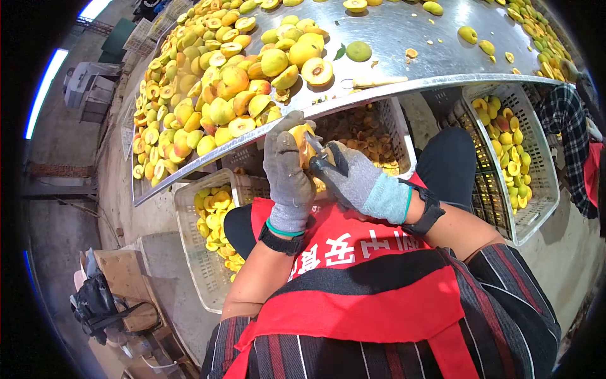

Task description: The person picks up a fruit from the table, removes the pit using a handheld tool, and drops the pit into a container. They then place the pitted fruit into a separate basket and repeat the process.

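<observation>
the left hand (287, 169) is cupping a yellow fruit (302, 141) near the table rim (480, 78); the right hand (355, 180) is gripping, seemingly, a metal tool (314, 143). the fruit is likely feeling light, slippery and bruisable, favouring holding around its sides.

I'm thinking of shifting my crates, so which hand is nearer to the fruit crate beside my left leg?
Left. Your left hand is up and to the right of the fruit crate; your right hand is farther right, beyond the left one.
</observation>
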The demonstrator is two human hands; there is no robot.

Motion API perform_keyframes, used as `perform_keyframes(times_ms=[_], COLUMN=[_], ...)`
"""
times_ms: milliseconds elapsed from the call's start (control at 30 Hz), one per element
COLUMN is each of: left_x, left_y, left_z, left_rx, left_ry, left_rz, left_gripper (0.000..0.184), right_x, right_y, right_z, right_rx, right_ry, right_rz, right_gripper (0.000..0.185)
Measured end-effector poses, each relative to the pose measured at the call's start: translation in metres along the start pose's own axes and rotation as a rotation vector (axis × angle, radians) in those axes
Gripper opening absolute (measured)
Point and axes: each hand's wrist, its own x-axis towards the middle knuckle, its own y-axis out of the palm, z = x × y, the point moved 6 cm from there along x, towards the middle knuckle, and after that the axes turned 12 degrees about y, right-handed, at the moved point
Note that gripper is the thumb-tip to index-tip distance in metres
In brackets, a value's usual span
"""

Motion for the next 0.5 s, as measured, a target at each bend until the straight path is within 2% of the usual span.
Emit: perform_keyframes(times_ms=[67,100,133,167,200,233,267,300,333,367,400,467,500], left_x=[0.003,0.004,0.005,0.01,0.012,0.008,0.008,0.007,0.006,0.016,0.015,0.011,0.011], left_y=[0.003,0.003,-0.002,-0.001,0.003,0.001,0.002,0.002,0.001,0.005,0.004,-0.004,-0.003], left_z=[-0.012,-0.017,-0.013,-0.013,-0.014,-0.009,-0.015,-0.013,-0.01,-0.029,-0.027,-0.001,0.002], left_rx=[0.071,0.145,0.144,0.144,0.144,0.025,0.025,-0.054,-0.133,0.432,0.434,-0.203,-0.161], left_ry=[0.017,0.034,0.034,0.05,0.067,-0.115,-0.117,-0.212,-0.307,0.216,0.214,-0.341,-0.369], left_rz=[-0.006,-0.013,-0.014,0.095,0.202,0.134,0.133,0.122,0.111,0.458,0.455,0.215,0.199], left_gripper=[0.037,0.035,0.035,0.033,0.032,0.029,0.029,0.028,0.026,0.024,0.024,0.024,0.025], right_x=[-0.003,0.004,0.013,-0.004,-0.004,-0.001,0.002,-0.003,0.004,-0.008,-0.009,-0.002,0.009], right_y=[0.012,0.02,0.011,0.01,0.01,0.018,0.026,0.016,0.005,0.016,0.019,0.013,0.031], right_z=[-0.01,-0.019,-0.008,0.012,0.004,-0.005,-0.012,0.003,0.002,-0.01,-0.011,-0.005,-0.028], right_rx=[0.461,0.462,0.172,-0.135,-0.136,-0.336,-0.534,-0.536,-0.119,0.31,0.309,0.049,-0.247], right_ry=[0.388,0.389,-0.161,-0.705,-0.705,-0.642,-0.573,-0.574,-0.031,0.517,0.518,0.176,-0.429], right_rz=[0.214,0.214,-0.117,-0.44,-0.436,-0.341,-0.244,-0.243,0.13,0.49,0.494,0.264,-0.168], right_gripper=[0.024,0.024,0.025,0.025,0.025,0.024,0.024,0.024,0.023,0.023,0.023,0.024,0.025])
